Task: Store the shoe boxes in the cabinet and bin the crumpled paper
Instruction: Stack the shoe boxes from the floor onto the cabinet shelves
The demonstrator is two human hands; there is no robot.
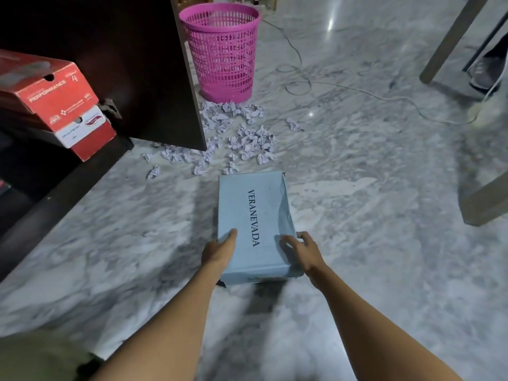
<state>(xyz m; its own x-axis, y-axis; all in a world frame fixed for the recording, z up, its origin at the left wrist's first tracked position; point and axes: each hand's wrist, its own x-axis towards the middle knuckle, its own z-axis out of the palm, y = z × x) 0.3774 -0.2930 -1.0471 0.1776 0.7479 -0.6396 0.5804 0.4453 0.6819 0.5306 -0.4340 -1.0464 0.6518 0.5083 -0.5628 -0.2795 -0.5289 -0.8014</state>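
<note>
A light blue shoe box (255, 213) marked VERANEVADA is held low over the marble floor, its lid torn along the right edge. My left hand (220, 250) grips its near left corner and my right hand (302, 250) grips the near right side. A red shoe box (52, 103) lies inside the dark cabinet (132, 59) at the left, whose door stands open. Several crumpled paper balls (242, 138) are scattered on the floor beyond the blue box. A pink mesh bin (222, 50) stands behind them beside the cabinet door.
A white cable (357, 90) snakes across the floor at the back right. Wooden furniture legs (453, 39) stand at the right, with another person's shoe (485, 72) beside them. The cabinet's lower ledge (55, 199) runs along the left.
</note>
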